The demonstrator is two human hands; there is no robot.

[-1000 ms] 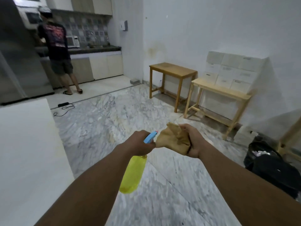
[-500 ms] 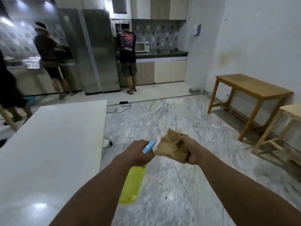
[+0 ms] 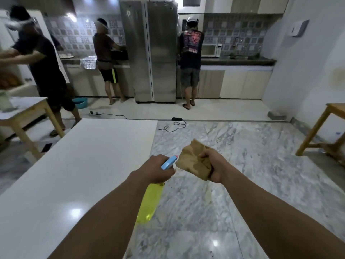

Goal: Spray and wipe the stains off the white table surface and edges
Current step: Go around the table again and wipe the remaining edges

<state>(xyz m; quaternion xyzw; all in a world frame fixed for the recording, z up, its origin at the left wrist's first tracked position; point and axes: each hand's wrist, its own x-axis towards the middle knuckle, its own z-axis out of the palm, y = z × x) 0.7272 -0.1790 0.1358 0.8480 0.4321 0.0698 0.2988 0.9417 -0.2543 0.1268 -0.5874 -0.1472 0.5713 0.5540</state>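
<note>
My left hand [image 3: 155, 171] grips a yellow spray bottle [image 3: 151, 200] by its blue trigger head, the nozzle aimed at a crumpled tan cloth [image 3: 194, 161]. My right hand [image 3: 214, 165] holds that cloth bunched up, just right of the nozzle. Both hands hover over the marble floor, right of the long white table [image 3: 74, 174]. The table's glossy top stretches away on my left, and I see no clear stains on it from here.
Three people stand at the kitchen counter [image 3: 237, 62] and by a wooden table [image 3: 24, 111] at the left. A steel fridge [image 3: 149, 53] stands at the back. Cables [image 3: 173, 126] lie on the floor. A wooden table [image 3: 328, 128] stands at the right.
The view has swung left, from the wooden tables by the wall to the white table and kitchen. My hands keep the same hold on the bottle and cloth.
</note>
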